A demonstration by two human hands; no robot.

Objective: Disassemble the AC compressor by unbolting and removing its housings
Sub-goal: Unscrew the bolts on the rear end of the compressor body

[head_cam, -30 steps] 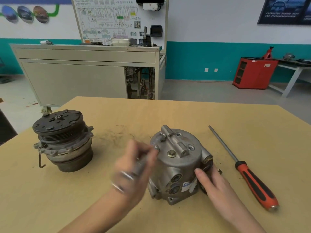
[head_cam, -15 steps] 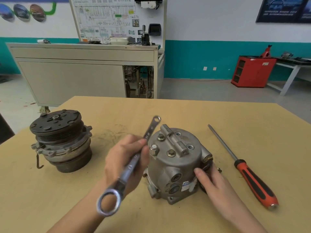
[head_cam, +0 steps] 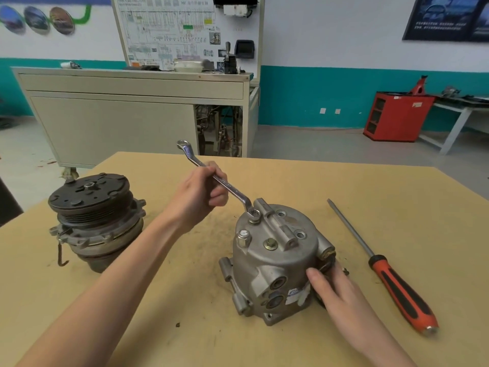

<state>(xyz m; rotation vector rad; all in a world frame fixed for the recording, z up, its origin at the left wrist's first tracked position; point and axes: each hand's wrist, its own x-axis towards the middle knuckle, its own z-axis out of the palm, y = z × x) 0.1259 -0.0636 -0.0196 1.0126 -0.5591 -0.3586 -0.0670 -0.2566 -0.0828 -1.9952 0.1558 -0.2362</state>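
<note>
A grey aluminium AC compressor housing (head_cam: 275,250) stands on the wooden table (head_cam: 344,186), its top end cap showing several bolts. My left hand (head_cam: 201,197) grips a silver ring wrench (head_cam: 222,184) by its shaft. The wrench's lower ring sits over the far-left bolt (head_cam: 254,213) on the cap. A second bolt (head_cam: 243,237) and a brass-coloured one (head_cam: 270,244) stand free nearer me. My right hand (head_cam: 333,290) presses against the housing's lower right side, fingers flat.
A second compressor part with a black clutch pulley (head_cam: 92,218) stands at the left. A long screwdriver with a red-and-black handle (head_cam: 397,287) lies to the right of the housing. Beyond the table are a grey training bench (head_cam: 132,115) and a red cabinet (head_cam: 397,115).
My left hand swung the wrench up and over, from beside the housing to above it, and set its ring end on the far-left bolt. The right hand stayed on the housing.
</note>
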